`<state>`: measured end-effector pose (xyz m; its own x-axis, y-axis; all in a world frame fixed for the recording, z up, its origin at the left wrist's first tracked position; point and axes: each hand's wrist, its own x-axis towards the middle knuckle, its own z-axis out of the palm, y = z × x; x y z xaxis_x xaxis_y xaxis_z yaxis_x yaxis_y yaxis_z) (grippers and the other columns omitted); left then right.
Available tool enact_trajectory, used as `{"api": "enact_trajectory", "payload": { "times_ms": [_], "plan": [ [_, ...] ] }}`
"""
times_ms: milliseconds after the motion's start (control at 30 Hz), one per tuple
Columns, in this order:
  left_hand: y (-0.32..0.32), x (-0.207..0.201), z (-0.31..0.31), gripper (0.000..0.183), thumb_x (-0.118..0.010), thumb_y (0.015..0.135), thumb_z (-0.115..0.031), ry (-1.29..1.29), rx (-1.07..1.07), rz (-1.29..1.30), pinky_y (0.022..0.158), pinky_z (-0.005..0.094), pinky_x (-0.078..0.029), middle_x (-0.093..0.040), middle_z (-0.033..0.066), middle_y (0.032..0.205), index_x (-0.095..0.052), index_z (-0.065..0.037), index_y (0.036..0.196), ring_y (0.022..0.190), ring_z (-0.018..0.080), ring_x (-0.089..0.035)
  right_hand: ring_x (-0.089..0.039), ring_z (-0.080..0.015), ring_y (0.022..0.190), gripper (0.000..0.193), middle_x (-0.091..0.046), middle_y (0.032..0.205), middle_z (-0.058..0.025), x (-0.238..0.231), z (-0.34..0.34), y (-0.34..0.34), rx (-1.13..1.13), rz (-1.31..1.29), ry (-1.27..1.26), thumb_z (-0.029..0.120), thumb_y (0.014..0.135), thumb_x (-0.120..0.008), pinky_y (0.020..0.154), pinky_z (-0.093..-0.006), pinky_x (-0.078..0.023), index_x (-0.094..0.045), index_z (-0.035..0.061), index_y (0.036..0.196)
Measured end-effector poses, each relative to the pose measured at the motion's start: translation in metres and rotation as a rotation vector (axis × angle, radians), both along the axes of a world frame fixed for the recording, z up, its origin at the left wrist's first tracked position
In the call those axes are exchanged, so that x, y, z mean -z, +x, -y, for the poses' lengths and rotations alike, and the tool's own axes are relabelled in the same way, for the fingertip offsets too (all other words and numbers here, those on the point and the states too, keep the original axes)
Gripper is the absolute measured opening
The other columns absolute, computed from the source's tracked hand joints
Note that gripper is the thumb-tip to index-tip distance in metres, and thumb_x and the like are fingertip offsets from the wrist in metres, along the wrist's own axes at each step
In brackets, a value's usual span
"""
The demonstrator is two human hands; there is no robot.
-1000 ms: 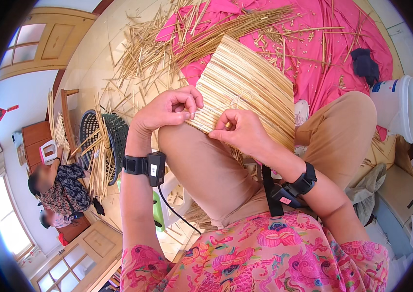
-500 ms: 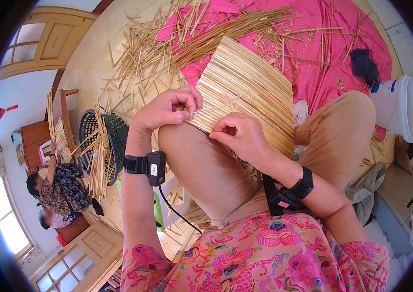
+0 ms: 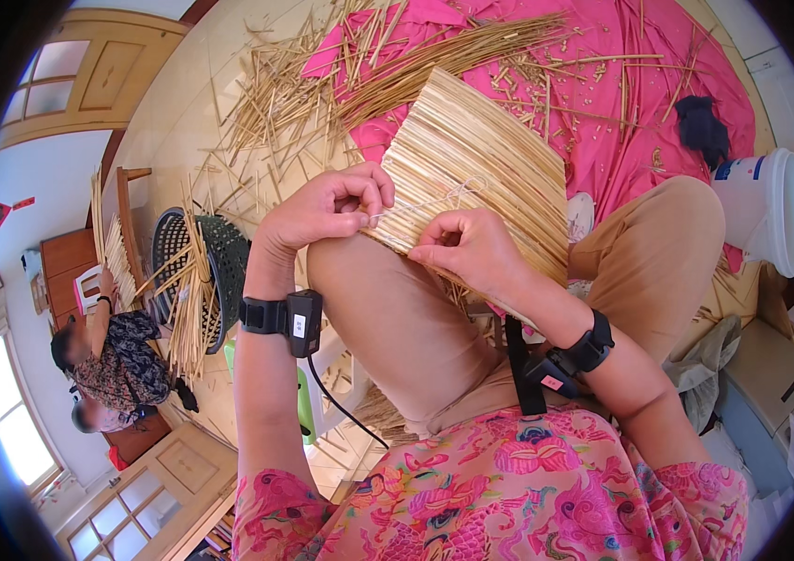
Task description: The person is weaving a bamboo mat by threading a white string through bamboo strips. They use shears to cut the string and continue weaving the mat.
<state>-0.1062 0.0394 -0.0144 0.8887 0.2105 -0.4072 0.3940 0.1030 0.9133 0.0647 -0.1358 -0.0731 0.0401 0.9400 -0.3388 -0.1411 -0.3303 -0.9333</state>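
A flat panel of straw stalks (image 3: 476, 140) laid side by side rests across my thighs, its wide end tilted away from me. White thread (image 3: 430, 200) crosses its near part and ends in a loose loop on the stalks. My left hand (image 3: 332, 208) is closed at the panel's left corner, thumb and fingers pinching the thread. Over the near edge, my right hand (image 3: 472, 251) is closed too, thumb against forefinger. Whatever lies in that pinch is too small or hidden to name.
Loose straw (image 3: 280, 117) litters the floor and a pink cloth (image 3: 593, 150) ahead. A dark green basket (image 3: 219, 271) holds straw at left. Right of my knee stands a white bucket (image 3: 762, 210), near a dark cloth (image 3: 701, 129). Two people sit at far left, one holding straw.
My right hand has shifted slightly right and up along the panel's near edge, its wrist turning a little. My left hand keeps its pinch almost in place.
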Motion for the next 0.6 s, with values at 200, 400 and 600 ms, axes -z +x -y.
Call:
{"api": "enact_trajectory", "payload": {
  "times_ms": [200, 400, 600],
  "plan": [
    [-0.002, 0.003, -0.001, 0.022, -0.069, 0.074, -0.027, -0.012, -0.01, 0.008, 0.085, 0.0264, -0.037, -0.05, 0.0036, 0.1, -0.058, -0.008, 0.076, 0.093, 0.0134, -0.046, -0.058, -0.0082, 0.059, 0.015, -0.067, 0.065, -0.0054, -0.002, -0.006, -0.002, 0.007, -0.062, 0.03, 0.013, 0.078, -0.08, 0.057, -0.0256, -0.048, -0.072, -0.0004, 0.079],
    [-0.004, 0.005, -0.001, 0.024, -0.07, 0.075, -0.029, -0.011, -0.012, 0.024, 0.088, 0.0275, -0.037, -0.05, 0.0037, 0.1, -0.058, -0.009, 0.076, 0.094, 0.0142, -0.047, -0.059, -0.0126, 0.061, 0.014, -0.065, 0.072, -0.0078, -0.021, 0.001, -0.012, 0.042, 0.027, -0.009, 0.01, 0.082, -0.077, 0.058, -0.0279, -0.048, -0.067, -0.0007, 0.082],
    [-0.006, 0.003, -0.001, 0.022, -0.069, 0.076, -0.028, 0.017, -0.009, 0.03, 0.092, 0.0287, -0.037, -0.051, 0.0065, 0.109, -0.058, -0.009, 0.076, 0.101, 0.0157, -0.047, -0.063, -0.0294, 0.072, 0.008, -0.062, 0.083, -0.0167, -0.019, 0.01, -0.019, 0.1, 0.201, 0.176, 0.003, 0.084, -0.068, 0.066, -0.037, -0.052, -0.062, -0.0015, 0.087]
  ]
}}
